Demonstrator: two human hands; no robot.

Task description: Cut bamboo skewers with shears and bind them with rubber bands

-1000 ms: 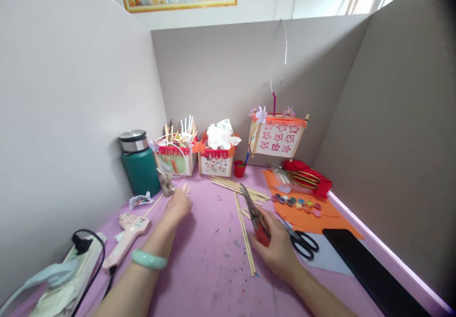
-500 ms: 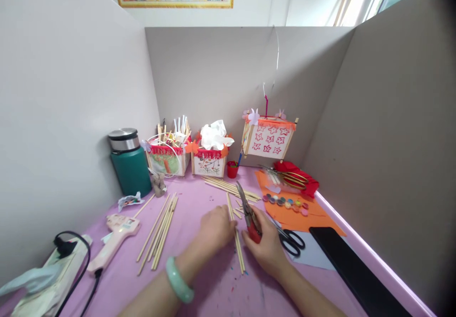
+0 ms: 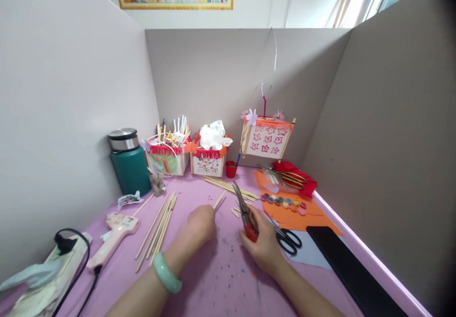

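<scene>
The left hand [image 3: 202, 223] has its fingers wrapped around at least one wooden stick [image 3: 219, 200], its tip pointing to one o'clock. At its three o'clock, the right hand's [image 3: 261, 236] fingers grip red-handled pliers [image 3: 245, 215], nose towards eleven. Loose sticks [image 3: 164, 227] lie on the bench [image 3: 228, 284] at the left hand's nine o'clock.

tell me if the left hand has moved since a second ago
Yes, the left hand has moved to the right, farther from the green bottle standing on the table.
</scene>
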